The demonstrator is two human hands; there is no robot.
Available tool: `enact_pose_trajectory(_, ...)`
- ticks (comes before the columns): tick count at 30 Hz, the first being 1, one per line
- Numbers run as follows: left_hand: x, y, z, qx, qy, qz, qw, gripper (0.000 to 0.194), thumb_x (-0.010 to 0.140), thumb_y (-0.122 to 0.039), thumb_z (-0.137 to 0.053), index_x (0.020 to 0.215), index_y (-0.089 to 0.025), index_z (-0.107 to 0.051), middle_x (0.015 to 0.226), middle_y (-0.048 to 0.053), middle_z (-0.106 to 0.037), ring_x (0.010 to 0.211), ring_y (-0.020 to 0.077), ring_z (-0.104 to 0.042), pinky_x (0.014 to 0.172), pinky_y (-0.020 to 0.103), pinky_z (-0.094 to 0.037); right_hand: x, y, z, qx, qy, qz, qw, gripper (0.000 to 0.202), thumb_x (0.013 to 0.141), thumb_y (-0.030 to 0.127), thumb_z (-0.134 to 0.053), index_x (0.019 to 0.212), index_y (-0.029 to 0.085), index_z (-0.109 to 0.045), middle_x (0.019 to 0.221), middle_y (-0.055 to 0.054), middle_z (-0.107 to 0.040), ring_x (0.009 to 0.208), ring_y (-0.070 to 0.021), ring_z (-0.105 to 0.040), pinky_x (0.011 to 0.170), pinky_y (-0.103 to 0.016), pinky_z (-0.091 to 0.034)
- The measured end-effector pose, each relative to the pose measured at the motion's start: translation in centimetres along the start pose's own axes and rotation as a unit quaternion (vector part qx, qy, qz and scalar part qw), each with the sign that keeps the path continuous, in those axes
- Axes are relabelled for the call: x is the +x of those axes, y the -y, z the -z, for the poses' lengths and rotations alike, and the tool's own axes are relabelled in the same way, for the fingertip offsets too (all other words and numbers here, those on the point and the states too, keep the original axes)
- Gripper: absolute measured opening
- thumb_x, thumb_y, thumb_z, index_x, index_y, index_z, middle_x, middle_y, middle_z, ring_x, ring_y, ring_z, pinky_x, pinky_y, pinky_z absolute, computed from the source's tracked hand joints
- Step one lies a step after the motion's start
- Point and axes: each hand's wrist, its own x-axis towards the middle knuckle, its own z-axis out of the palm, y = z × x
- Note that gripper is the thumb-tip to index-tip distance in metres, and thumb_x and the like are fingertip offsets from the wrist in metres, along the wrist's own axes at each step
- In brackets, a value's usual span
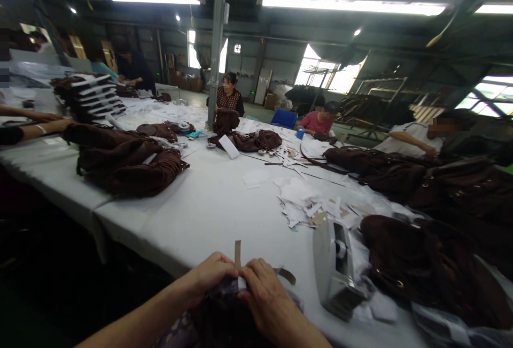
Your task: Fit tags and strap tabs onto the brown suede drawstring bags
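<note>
At the far left, a co-worker's forearm (44,129) reaches in over the white table (204,209); beside it stands a stack of brown pieces (86,97) layered with white, and nearer lies a slumped brown bundle (132,161); on to the near middle, and here is the action: the left hand (218,273) comes in with its thumb and fingertips pinched at the foot of a tan strip (238,253), which stands upright between the two hands at the table's near edge; right beside it, the right hand (266,286) curls over a small white piece (241,284), though whether those fingers grip or merely press, I cannot tell; greyish wrap (227,287) shows just under the fingers, and a second tan strip (287,276) bends out to the right; it looks like a fitting or fastening step at the strip's foot, and the next move seems to call for one hand steadying the wrap while the other works the strip; further right, a tape dispenser (332,268) stands near, paper scraps (300,198) spread beyond it, and brown bags (417,262) heap up at the right
</note>
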Motion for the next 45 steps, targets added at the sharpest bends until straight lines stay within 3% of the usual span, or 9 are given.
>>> enact_pose_trajectory(8,0.2,0.4,-0.3,0.012,-0.014,-0.019,1.0,0.011,0.055,-0.022,-0.058,0.049,-0.014,-0.054,0.04,-0.006,-0.041,0.042,0.0075,-0.031,0.044,0.024,-0.019,0.0,-0.4,-0.3,-0.007,-0.019,0.009,1.0,0.021,0.082,0.011,-0.054,0.101,0.021,-0.055,0.099,-0.004,-0.056,0.093,-0.0201,-0.049,0.083,-0.035,-0.04)
enact_pose_trajectory(13,-0.6,0.0,-0.7,0.01,0.008,-0.052,0.999,0.015,0.059,-0.026,-0.059,0.055,-0.012,-0.058,0.046,-0.005,-0.044,0.047,0.0076,-0.033,0.047,0.023,-0.022,0.2,-0.5,-1.0,-0.114,-0.05,0.055,0.991,0.013,0.085,0.014,-0.053,0.095,0.019,-0.058,0.091,-0.005,-0.057,0.08,-0.0189,-0.047,0.075,-0.035,-0.038)
enact_pose_trajectory(18,-1.9,-0.9,-0.8,0.012,0.051,-0.079,0.995,0.017,0.062,-0.023,-0.057,0.071,-0.01,-0.065,0.057,-0.003,-0.052,0.055,0.0096,-0.04,0.053,0.023,-0.029,0.0,-0.4,-1.0,-0.124,-0.09,0.066,0.986,0.021,0.085,0.014,-0.054,0.104,0.021,-0.058,0.091,-0.004,-0.057,0.08,-0.0185,-0.047,0.075,-0.034,-0.037)
enact_pose_trajectory(24,-2.5,-0.4,-0.2,0.06,0.007,-0.132,0.989,0.027,0.067,-0.031,-0.065,0.086,-0.012,-0.067,0.084,0.003,-0.063,0.082,0.0181,-0.053,0.073,0.026,-0.039,-0.2,0.1,-0.6,-0.047,-0.087,0.016,0.995,0.029,0.078,0.013,-0.062,0.105,0.024,-0.057,0.097,-0.003,-0.058,0.089,-0.0192,-0.051,0.079,-0.035,-0.041)
enact_pose_trajectory(28,-2.9,-0.6,-0.2,0.141,-0.019,-0.144,0.979,0.02,0.072,-0.026,-0.058,0.087,-0.014,-0.065,0.08,0.002,-0.061,0.08,0.0179,-0.053,0.072,0.026,-0.039,-0.4,-0.1,-0.9,0.028,-0.101,-0.004,0.995,0.038,0.071,0.009,-0.066,0.106,0.022,-0.055,0.1,-0.004,-0.06,0.095,-0.0211,-0.054,0.084,-0.037,-0.043)
enact_pose_trajectory(34,-3.4,-2.0,-0.3,0.239,0.005,-0.188,0.953,0.016,0.074,-0.022,-0.056,0.084,-0.017,-0.067,0.091,0.003,-0.06,0.089,0.0189,-0.052,0.082,0.027,-0.039,0.0,-0.8,0.1,0.233,-0.102,-0.062,0.965,0.077,0.067,0.017,-0.072,0.134,0.021,-0.035,0.108,-0.007,-0.059,0.094,-0.0196,-0.057,0.084,-0.036,-0.047)
enact_pose_trajectory(38,-3.7,-3.2,-0.3,0.229,0.066,-0.215,0.947,0.022,0.078,-0.027,-0.057,0.096,-0.02,-0.068,0.104,0.004,-0.06,0.098,0.0206,-0.052,0.088,0.028,-0.038,1.5,-0.9,1.6,0.353,-0.038,-0.057,0.933,0.058,0.071,0.015,-0.066,0.126,0.022,-0.048,0.091,0.0,-0.062,0.078,-0.0135,-0.057,0.074,-0.028,-0.047)
enact_pose_trajectory(41,-3.8,-3.5,-0.3,0.246,0.071,-0.213,0.943,0.022,0.079,-0.027,-0.055,0.095,-0.02,-0.068,0.099,0.003,-0.059,0.093,0.0191,-0.052,0.084,0.027,-0.039,2.3,-1.2,2.1,0.415,0.002,-0.074,0.907,0.043,0.073,0.017,-0.066,0.115,0.019,-0.057,0.078,0.003,-0.061,0.068,-0.0114,-0.055,0.063,-0.024,-0.044)
enact_pose_trajectory(45,-3.8,-3.2,-0.3,0.294,0.055,-0.214,0.93,0.02,0.082,-0.032,-0.054,0.09,-0.02,-0.068,0.085,0.0,-0.054,0.081,0.0157,-0.05,0.074,0.025,-0.039,2.2,-1.6,2.3,0.384,0.045,-0.084,0.918,0.014,0.074,0.019,-0.065,0.087,0.016,-0.067,0.07,0.003,-0.06,0.065,-0.0114,-0.054,0.059,-0.022,-0.042)
